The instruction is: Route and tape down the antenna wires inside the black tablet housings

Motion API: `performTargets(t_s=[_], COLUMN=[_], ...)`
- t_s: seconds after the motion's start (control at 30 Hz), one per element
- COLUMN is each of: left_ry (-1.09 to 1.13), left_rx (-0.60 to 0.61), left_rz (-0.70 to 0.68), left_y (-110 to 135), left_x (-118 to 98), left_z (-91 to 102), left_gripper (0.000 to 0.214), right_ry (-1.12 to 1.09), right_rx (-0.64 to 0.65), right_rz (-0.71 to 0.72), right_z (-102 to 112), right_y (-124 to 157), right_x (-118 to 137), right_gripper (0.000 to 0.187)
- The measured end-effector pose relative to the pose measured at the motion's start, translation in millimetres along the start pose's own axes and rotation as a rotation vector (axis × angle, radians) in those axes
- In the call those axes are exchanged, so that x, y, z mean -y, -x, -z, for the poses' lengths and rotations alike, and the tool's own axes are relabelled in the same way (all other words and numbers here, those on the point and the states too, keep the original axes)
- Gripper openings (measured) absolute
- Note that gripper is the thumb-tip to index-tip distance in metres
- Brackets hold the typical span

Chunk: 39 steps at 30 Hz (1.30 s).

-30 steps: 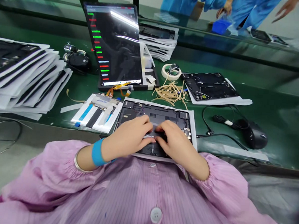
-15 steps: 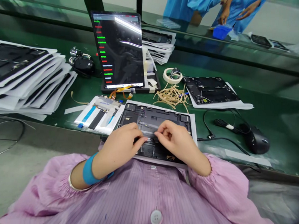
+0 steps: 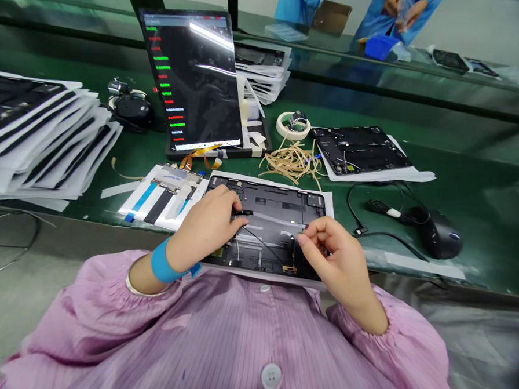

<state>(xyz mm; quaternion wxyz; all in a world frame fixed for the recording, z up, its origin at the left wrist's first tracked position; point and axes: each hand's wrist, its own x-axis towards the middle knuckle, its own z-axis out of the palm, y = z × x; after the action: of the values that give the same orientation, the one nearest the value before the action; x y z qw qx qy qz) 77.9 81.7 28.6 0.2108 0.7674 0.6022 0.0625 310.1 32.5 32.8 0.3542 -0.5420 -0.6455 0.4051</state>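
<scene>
A black tablet back housing [image 3: 276, 202] lies on a white sheet in front of me, its inner side up with thin wires across it. My left hand [image 3: 208, 222] rests over its left part, thumb and forefinger closed on a small black piece [image 3: 243, 213]. My right hand [image 3: 337, 258] is over the right part, its fingertips pinched at the end of a thin translucent strip [image 3: 278, 220]. That strip stretches between the two hands, just above the housing. What exactly lies between the right fingertips is partly hidden.
Behind stands a lit screen [image 3: 195, 86]. A battery pack with circuit board [image 3: 155, 195] lies left, near stacked housings [image 3: 40, 142]. Tan strips [image 3: 293, 161], a tape roll [image 3: 284, 126], another housing [image 3: 361, 150] and a mouse [image 3: 442, 236] sit right. People in blue work beyond.
My hands have moved apart: the right hand went right, the left slightly left and up. The black piece and the strip between them now show. The view has shifted a little.
</scene>
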Motion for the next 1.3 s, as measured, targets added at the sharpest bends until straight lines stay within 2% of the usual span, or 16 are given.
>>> performTargets(t_s=[0.13,0.2,0.27,0.33,0.43,0.5,0.6,0.73,0.83,1.03,1.3], left_ry=[0.093,0.150,0.279,0.491,0.824,0.934,0.909,0.829,0.793,0.822,0.710], left_rx=[-0.034,-0.093,-0.078,0.079,0.339,0.362,0.315,0.371,0.319,0.328,0.190], left_rz=[-0.015,-0.036,-0.139,-0.250,-0.218,-0.177,-0.229,-0.278,-0.299,-0.204,-0.283], left_y=[-2.8,-0.3,3.6,6.6,6.4,4.5,2.6,2.5,2.0,0.2,-0.8], left_x=[-1.0,-12.4,-31.3,-52.5,-75.5,-81.9,-84.2,-86.9,-89.5,-88.0,-85.8], left_z=[2.9,2.8,-0.6,-7.2,-19.0,-24.2,-25.5,-21.8,-18.4,-10.9,-11.4], left_gripper=[0.011,0.008,0.012,0.014,0.015,0.015,0.017,0.016,0.017,0.010,0.010], right_ry=[-0.029,-0.057,-0.101,-0.133,-0.110,-0.078,-0.060,0.028,0.063,-0.366,-0.505], right_rx=[-0.004,-0.004,0.009,0.019,-0.001,-0.016,-0.020,-0.037,-0.051,0.152,0.347], right_rz=[0.001,-0.010,-0.038,-0.074,-0.092,-0.087,-0.089,-0.070,-0.141,-0.386,-0.523], right_z=[-0.1,-0.3,-0.7,0.0,6.5,15.0,29.2,42.2,48.9,59.9,64.7], right_y=[1.6,2.4,3.7,5.7,9.9,13.2,17.8,20.8,21.6,26.3,30.3], right_x=[-2.7,-3.1,-2.6,-1.2,2.1,4.8,9.7,16.8,19.4,15.3,12.1], right_gripper=[0.010,0.011,0.011,0.012,0.012,0.013,0.010,0.015,0.011,0.021,0.015])
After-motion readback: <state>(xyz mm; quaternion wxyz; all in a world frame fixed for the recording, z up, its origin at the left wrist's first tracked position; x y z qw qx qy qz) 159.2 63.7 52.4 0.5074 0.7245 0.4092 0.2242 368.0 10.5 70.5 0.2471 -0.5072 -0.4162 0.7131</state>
